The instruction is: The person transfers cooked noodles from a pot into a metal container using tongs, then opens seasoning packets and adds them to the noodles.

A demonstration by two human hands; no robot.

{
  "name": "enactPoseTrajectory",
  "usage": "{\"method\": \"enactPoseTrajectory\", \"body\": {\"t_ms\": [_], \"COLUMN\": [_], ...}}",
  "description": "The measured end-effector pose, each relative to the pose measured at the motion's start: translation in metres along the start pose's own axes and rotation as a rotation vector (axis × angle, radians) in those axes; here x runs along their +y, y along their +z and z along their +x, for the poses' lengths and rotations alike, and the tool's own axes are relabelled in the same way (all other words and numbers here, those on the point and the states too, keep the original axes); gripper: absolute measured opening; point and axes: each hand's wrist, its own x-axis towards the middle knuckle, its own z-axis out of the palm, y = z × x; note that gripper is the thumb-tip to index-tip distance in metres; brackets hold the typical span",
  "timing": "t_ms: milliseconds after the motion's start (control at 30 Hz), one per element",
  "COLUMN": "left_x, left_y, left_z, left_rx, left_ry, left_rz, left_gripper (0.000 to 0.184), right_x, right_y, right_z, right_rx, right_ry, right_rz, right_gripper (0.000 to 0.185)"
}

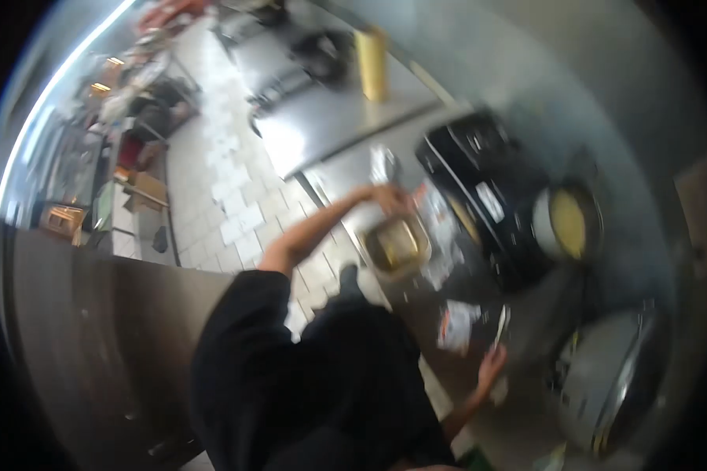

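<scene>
My left hand (393, 200) is at the far rim of a rectangular tub (407, 271), its blurred fingers curled over the edge. Something yellowish lies inside the tub. In my right hand (492, 364) I grip a thin, pale-bladed utensil (503, 320), a knife or spatula; blur hides which. A white and orange plastic packet (457, 326) rests on the steel counter (416, 302), left of that utensil. More crumpled plastic wrapping (444, 243) lies alongside the tub.
Black equipment (487, 196) stands behind the wrapping, beside a round pot (567, 222) with yellow contents. A yellow cylindrical container (372, 64) is on the farther steel table (330, 129). Tiled floor (232, 180) runs to the left. A large metal vessel (613, 377) sits at lower right.
</scene>
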Motion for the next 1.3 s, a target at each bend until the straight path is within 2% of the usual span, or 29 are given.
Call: {"method": "enactPoseTrajectory", "body": {"t_ms": [33,67,100,133,167,200,233,300,333,367,400,467,533,600,633,667,733,767,800,867,900,967,1000,1033,1100,1167,1200,1267,1300], "left_x": [0.035,0.052,0.049,0.057,0.069,0.081,0.093,0.115,0.139,0.140,0.136,0.157,0.188,0.199,0.175,0.181,0.214,0.216,0.218,0.220,0.216,0.221,0.219,0.217,0.218,0.216,0.218,0.211,0.209], "left_y": [0.012,0.016,0.015,0.014,0.021,0.036,0.033,0.048,0.057,0.064,0.070,0.093,0.108,0.110,0.102,0.102,0.106,0.110,0.114,0.124,0.129,0.144,0.150,0.156,0.165,0.168,0.169,0.169,0.170], "left_z": [-0.004,-0.015,-0.010,-0.016,-0.028,-0.037,-0.046,-0.065,-0.077,-0.085,-0.092,-0.105,-0.119,-0.129,-0.136,-0.140,-0.145,-0.143,-0.142,-0.131,-0.121,-0.097,-0.085,-0.073,-0.051,-0.032,-0.022,0.002,0.015], "left_rx": [0.004,0.005,-0.127,-0.125,0.050,0.192,0.104,0.226,0.298,0.359,0.479,0.693,0.876,0.995,1.059,1.087,1.122,1.125,1.135,1.147,1.142,1.153,1.160,1.159,1.144,1.119,1.104,1.091,1.085], "left_ry": [-0.163,-0.162,-0.221,-0.217,-0.222,-0.217,-0.233,-0.185,-0.244,-0.204,-0.017,-0.074,-0.100,-0.094,-0.060,-0.122,-0.105,-0.103,-0.098,-0.104,-0.076,-0.022,-0.002,0.020,0.055,0.055,0.052,0.049,0.067], "left_rz": [-0.129,-0.316,-0.312,-0.303,-0.161,-0.027,-0.058,-0.040,-0.082,-0.092,0.298,0.382,0.690,0.557,0.550,0.219,-0.251,-0.250,-0.365,-0.522,-0.593,-0.712,-0.744,-0.776,-0.831,-0.888,-0.908,-0.997,-1.021], "left_gripper": [0.053,0.055,0.052,0.052,0.047,0.042,0.039,0.031,0.025,0.024,0.025,0.022,0.018,0.018,0.016,0.017,0.020,0.020,0.022,0.028,0.028,0.027,0.027,0.027,0.025,0.023,0.024,0.025,0.025], "right_x": [-0.023,-0.017,-0.057,-0.104,-0.133,-0.117,-0.151,-0.220,-0.224,-0.239,-0.257,-0.287,-0.311,-0.322,-0.328,-0.326,-0.325,-0.328,-0.328,-0.329,-0.331,-0.327,-0.304,-0.270,-0.258,-0.259,-0.270,-0.302,-0.309], "right_y": [-0.017,-0.023,-0.031,-0.053,-0.067,-0.065,-0.080,-0.108,-0.121,-0.133,-0.144,-0.164,-0.171,-0.176,-0.177,-0.171,-0.157,-0.148,-0.139,-0.119,-0.110,-0.090,-0.076,-0.063,-0.052,-0.038,-0.039,-0.053,-0.056], "right_z": [-0.006,-0.013,0.000,0.005,0.007,0.015,0.031,0.065,0.093,0.120,0.147,0.198,0.245,0.302,0.330,0.357,0.397,0.411,0.421,0.439,0.446,0.456,0.471,0.494,0.506,0.506,0.496,0.459,0.450], "right_rx": [-0.011,-0.039,-0.036,-0.159,-0.267,-0.159,-0.144,-0.125,-0.161,-0.120,-0.059,-0.039,0.035,-0.053,-0.141,-0.169,-0.264,-0.330,-0.326,-0.471,-0.466,-0.604,-0.605,-0.672,-0.738,-0.867,-0.869,-0.744,-0.751], "right_ry": [-0.053,0.008,-0.019,0.330,0.699,0.559,0.492,0.358,0.253,0.146,-0.023,-0.175,-0.219,-0.252,-0.240,-0.264,-0.269,-0.248,-0.252,-0.152,-0.157,0.131,0.127,0.000,-0.128,-0.446,-0.449,-0.393,-0.389], "right_rz": [-0.111,-0.092,-0.069,0.048,0.157,0.223,0.292,0.434,0.370,0.150,-0.078,-0.260,-0.285,-0.483,-0.608,-0.745,-0.956,-1.030,-1.029,-1.201,-1.203,-1.157,-1.163,-1.077,-0.994,-1.154,-1.160,-0.796,-0.800], "right_gripper": [0.027,0.027,0.027,0.027,0.027,0.027,0.029,0.034,0.040,0.036,0.036,0.037,0.026,0.023,0.024,0.024,0.024,0.024,0.024,0.028,0.028,0.025,0.025,0.025,0.026,0.027,0.027,0.029,0.029]}}
